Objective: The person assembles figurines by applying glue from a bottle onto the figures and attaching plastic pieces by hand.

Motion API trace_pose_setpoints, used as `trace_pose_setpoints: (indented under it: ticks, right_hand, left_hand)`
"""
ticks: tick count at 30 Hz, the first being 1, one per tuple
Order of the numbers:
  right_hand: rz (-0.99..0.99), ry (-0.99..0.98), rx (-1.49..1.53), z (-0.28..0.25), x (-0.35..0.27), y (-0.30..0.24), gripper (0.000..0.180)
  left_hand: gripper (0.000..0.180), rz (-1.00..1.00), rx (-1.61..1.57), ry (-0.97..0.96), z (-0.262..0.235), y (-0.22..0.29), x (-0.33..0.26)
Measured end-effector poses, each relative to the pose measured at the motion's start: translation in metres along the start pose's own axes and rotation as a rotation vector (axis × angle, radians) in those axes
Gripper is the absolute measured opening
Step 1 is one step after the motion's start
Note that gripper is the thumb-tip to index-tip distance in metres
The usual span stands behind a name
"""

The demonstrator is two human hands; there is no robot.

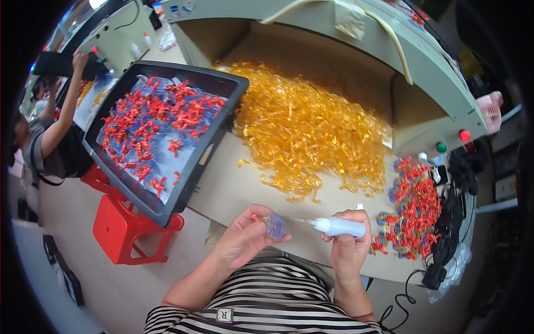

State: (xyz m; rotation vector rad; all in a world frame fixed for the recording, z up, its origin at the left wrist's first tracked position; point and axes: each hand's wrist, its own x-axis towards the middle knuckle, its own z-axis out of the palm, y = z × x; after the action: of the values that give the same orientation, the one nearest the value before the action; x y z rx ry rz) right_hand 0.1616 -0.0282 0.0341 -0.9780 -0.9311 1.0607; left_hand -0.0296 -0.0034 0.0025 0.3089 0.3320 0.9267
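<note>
Fingers of my left hand (242,238) are closed around a small figure with a clear blue round part (275,226) and a bit of red at its edge. My right hand (349,245) grips a white squeeze bottle (340,227), held nearly level, with its thin nozzle pointing left at the blue part. Whether the tip touches it, I cannot tell. Beyond both hands lies a big heap of clear amber, curled plastic pieces (311,133). To the right is a pile of red and blue figures (414,209) with some amber bits.
A black tray (203,158) of red and blue pieces juts off the table's left side, above a red stool (114,228). A grey-green hood (445,94) with buttons arches over the heap. Black cables (445,234) lie at the right edge. Another person (53,133) lifts a dark tray at far left.
</note>
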Motion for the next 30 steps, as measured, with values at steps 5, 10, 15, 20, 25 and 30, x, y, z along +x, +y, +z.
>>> trace_pose_setpoints:
  ticks: [5, 10, 15, 20, 25, 30]
  right_hand:
    - [-0.097, 0.006, -0.090, -0.019, -0.012, -0.002, 0.042]
    - [-0.252, -0.081, -0.267, -0.023, -0.014, 0.000, 0.041]
    - [-0.299, -0.090, -0.353, -0.023, -0.014, 0.000, 0.038]
    - [-0.316, -0.093, -0.387, -0.022, -0.012, 0.001, 0.038]
    - [-0.221, -0.123, -0.463, -0.019, -0.015, -0.004, 0.040]
    - [-0.218, -0.131, -0.473, -0.018, -0.016, -0.004, 0.040]
  left_hand:
    - [0.019, -0.046, 0.031, 0.014, 0.000, -0.010, 0.000]
    - [0.018, -0.030, 0.183, 0.030, -0.006, -0.014, 0.001]
    - [0.019, -0.003, 0.138, 0.017, -0.016, -0.019, 0.005]
    - [0.018, -0.002, 0.167, -0.013, -0.017, -0.019, 0.007]
    - [0.017, 0.000, 0.162, 0.010, -0.014, -0.019, 0.007]
    - [0.017, 0.002, 0.169, 0.007, -0.013, -0.018, 0.006]
